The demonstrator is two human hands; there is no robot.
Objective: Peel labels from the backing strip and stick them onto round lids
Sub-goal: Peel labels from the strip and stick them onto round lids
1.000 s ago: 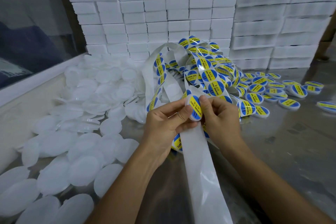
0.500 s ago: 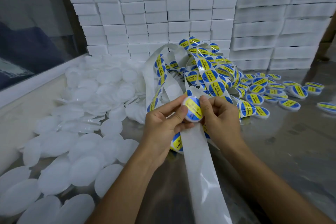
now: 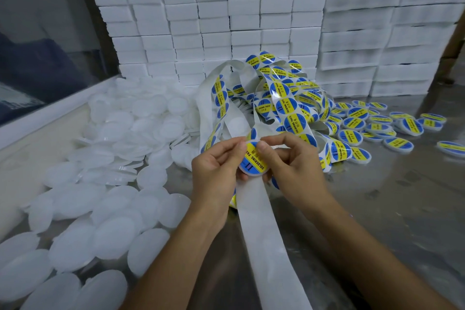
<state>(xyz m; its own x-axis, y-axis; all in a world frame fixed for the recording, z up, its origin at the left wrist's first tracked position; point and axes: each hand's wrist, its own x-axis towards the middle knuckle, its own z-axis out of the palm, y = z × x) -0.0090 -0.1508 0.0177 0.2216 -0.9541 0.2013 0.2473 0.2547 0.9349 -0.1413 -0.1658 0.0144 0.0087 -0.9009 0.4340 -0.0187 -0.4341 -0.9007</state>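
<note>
1. Left hand (image 3: 216, 171): fingers curled round the left edge of a round lid (image 3: 254, 161), thumb tip laid on the lid's upper rim. Grasping the lid.
2. Right hand (image 3: 293, 167): thumb tip pressed on the lid's upper right rim, fingers curled behind it. Also grasping the lid, from the right.
3. The lid is held up between both hands, above the metal table (image 3: 377, 221), face tilted toward the camera. A blue and yellow label (image 3: 253, 163) reading "SOLDERING PASTE" covers most of its face. The top edge of the label sits under the two thumbs; whether it is fully stuck down there is hard to tell.
4. Backing strip (image 3: 266, 239): the bare white part runs from under the hands down toward the near edge of the view. Beyond the hands it loops up into a tangled heap of strip with labels on it (image 3: 289, 98).
5. Plain white lids (image 3: 105, 184): a loose pile spread over the left part of the table, well to the left of the hands.
6. Labelled lids (image 3: 377, 126): a scatter lying flat on the table, right of the strip heap.
7. Stacked white boxes (image 3: 251, 15): a wall of them at the back of the table, behind the heap.
8. Far left: a glass panel (image 3: 37, 45) in a white frame along the table's edge.
</note>
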